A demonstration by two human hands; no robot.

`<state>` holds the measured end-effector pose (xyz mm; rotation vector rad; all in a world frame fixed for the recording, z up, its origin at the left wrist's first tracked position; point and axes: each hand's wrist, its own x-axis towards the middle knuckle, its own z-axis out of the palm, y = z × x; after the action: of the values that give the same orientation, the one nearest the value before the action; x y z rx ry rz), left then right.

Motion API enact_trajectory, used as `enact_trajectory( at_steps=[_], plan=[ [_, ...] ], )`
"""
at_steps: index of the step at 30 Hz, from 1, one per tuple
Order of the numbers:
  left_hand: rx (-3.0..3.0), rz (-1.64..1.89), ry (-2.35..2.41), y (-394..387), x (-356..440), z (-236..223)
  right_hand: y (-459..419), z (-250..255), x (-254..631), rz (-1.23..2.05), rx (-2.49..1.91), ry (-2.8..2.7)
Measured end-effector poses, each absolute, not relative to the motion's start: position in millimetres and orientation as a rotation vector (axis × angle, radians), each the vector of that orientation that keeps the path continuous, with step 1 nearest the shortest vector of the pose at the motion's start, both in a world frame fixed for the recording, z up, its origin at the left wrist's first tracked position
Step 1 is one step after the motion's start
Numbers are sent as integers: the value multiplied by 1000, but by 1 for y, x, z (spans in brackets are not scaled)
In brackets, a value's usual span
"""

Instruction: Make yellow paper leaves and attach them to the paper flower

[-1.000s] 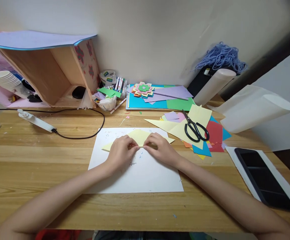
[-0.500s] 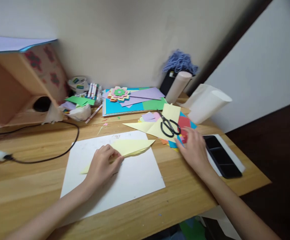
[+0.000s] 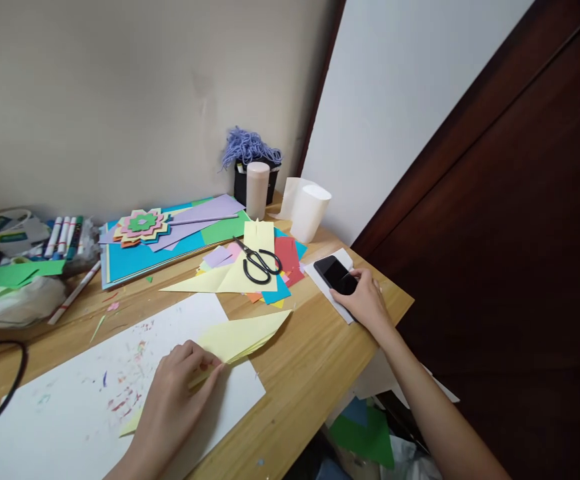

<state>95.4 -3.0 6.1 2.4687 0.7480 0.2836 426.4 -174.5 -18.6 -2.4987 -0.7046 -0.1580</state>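
My left hand (image 3: 180,393) pinches the edge of a folded pale yellow paper (image 3: 245,333), which lies over a marked white sheet (image 3: 85,373). A corner of the yellow paper shows below the hand; its middle is covered by the fingers. On the right, my right hand (image 3: 365,297) grips the near end of a black smartphone (image 3: 336,275), thumb on one side and fingers on the other. Beneath the phone is a small white pad (image 3: 343,312). Black-handled scissors (image 3: 257,263) rest on another yellow paper piece (image 3: 225,280) between the hands, farther back.
Colored paper scraps (image 3: 290,257) surround the scissors. Behind them are a paper flower (image 3: 143,227) on stacked sheets, a pinkish cylinder (image 3: 257,190), a tissue roll (image 3: 311,213) and a black holder with blue yarn (image 3: 251,147). Markers (image 3: 63,237) and a black cable (image 3: 17,380) are left.
My right hand has left the paper scraps beside the scissors and now holds the phone. My left hand keeps its pinch on the folded paper. The view has swung right.
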Motion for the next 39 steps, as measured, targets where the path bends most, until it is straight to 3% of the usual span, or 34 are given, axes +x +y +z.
enact_trajectory(
  at_steps=[10, 24, 31, 39],
  plan=[
    [2510, 262, 744, -10, 110, 5, -179, -29, 425, -360, -2346, -766],
    [2502, 221, 762, -15, 110, 3, -186, -19, 423, -21, -2368, -699],
    [2465, 197, 783, -13, 110, 0, -207, -1, 472, 375, -2213, -423],
    [2561, 376, 735, -9, 99, 8, -178, 31, 448, 447, -2041, -807]
  ],
)
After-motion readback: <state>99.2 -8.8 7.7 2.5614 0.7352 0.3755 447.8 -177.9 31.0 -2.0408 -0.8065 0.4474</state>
